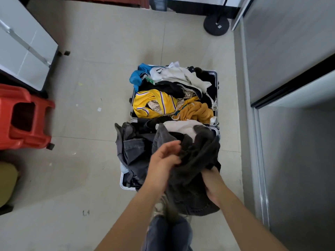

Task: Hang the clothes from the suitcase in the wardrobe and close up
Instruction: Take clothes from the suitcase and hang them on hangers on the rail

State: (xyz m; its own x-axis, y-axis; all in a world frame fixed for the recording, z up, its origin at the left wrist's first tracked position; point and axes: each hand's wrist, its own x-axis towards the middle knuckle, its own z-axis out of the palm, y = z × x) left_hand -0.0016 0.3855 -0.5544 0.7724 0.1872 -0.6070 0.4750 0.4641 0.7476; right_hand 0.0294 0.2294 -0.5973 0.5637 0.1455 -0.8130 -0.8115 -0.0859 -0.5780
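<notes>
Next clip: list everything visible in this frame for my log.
open silver-framed suitcase: one, silver, floor centre
purple-striped jersey: one, yellow, far half
fleece garment: one, mustard, beside jersey
blue garment: one, blue, far-left corner
white garment: one, white, far end
denim jeans: one, dark, near-left
dark grey garment: one, grey, lifted
plastic stool: one, red, left edge
round stand base: one, black, top
left hand, right hand: two, bare, holding dark grey garment

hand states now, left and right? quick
Left hand: grips the dark grey garment.
Right hand: grips the same garment, fingers partly hidden in the cloth.
</notes>
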